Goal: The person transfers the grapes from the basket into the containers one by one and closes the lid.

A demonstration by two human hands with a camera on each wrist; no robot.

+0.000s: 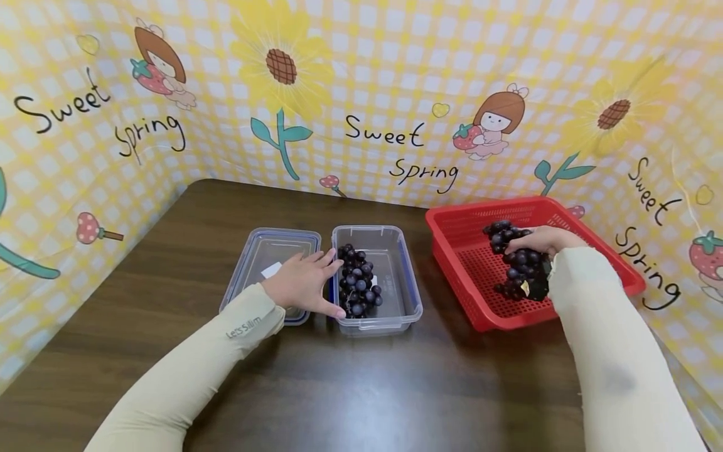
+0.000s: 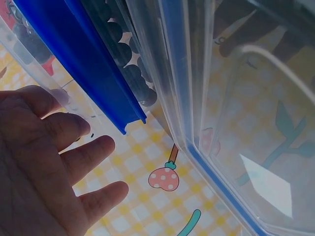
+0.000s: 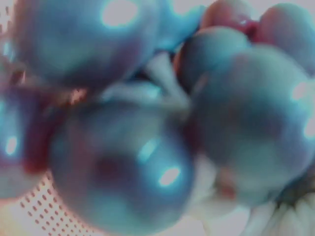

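In the head view, a bunch of dark grapes (image 1: 357, 282) lies along the left side of a clear plastic container (image 1: 395, 263). My left hand (image 1: 305, 280) rests at that container's left rim with its fingers spread. Its fingers (image 2: 74, 157) are extended beside the blue clip flap (image 2: 83, 64) in the left wrist view. At the right, my right hand (image 1: 545, 240) grips another bunch of grapes (image 1: 522, 260) over the red plastic basket (image 1: 480, 314). Large blurred grapes (image 3: 123, 172) fill the right wrist view, hiding the fingertips.
A clear lid (image 1: 254, 251) with a blue seal lies on the brown table (image 1: 316, 383), left of the container and partly under my left hand. A yellow checked cloth (image 1: 373, 69) with printed flowers hangs around the table's back and sides.
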